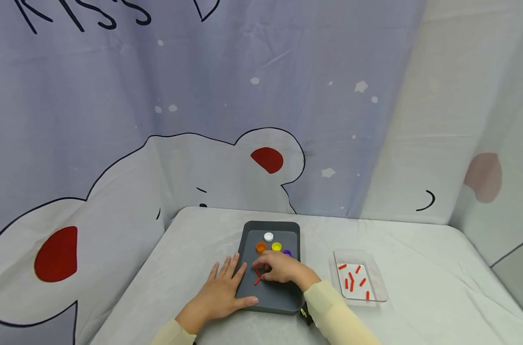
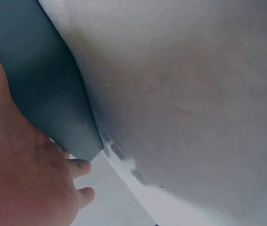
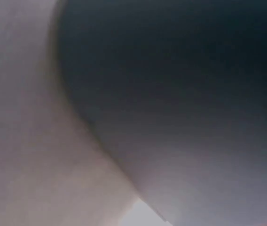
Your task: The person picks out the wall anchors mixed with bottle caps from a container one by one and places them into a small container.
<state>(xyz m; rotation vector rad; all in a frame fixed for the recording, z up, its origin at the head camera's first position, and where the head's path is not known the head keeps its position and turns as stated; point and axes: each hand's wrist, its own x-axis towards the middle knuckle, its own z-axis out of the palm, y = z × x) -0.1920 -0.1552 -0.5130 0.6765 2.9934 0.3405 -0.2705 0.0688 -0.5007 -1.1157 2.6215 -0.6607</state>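
Observation:
A dark grey tray (image 1: 272, 303) lies on the white-covered table in the head view. My left hand (image 1: 220, 292) spreads its straight fingers along the tray's left side, the thumb over the near rim. Over the tray's middle, my right hand (image 1: 280, 267) has curled fingers and pinches a short red stick (image 1: 257, 272). A second red stick (image 1: 258, 281) meets it at an angle, close to the thumb. Beyond the right hand sit small round caps: white (image 1: 268, 236), orange (image 1: 261, 247), yellow (image 1: 276, 246) and purple (image 1: 287, 252), the purple partly hidden.
Right of the tray stands a clear plastic box (image 1: 379, 282) with several red sticks (image 1: 351, 282) lying in it. A small dark object (image 1: 306, 315) shows beside the tray's near right corner, partly under the right sleeve. A printed curtain (image 1: 330, 120) hangs behind the table.

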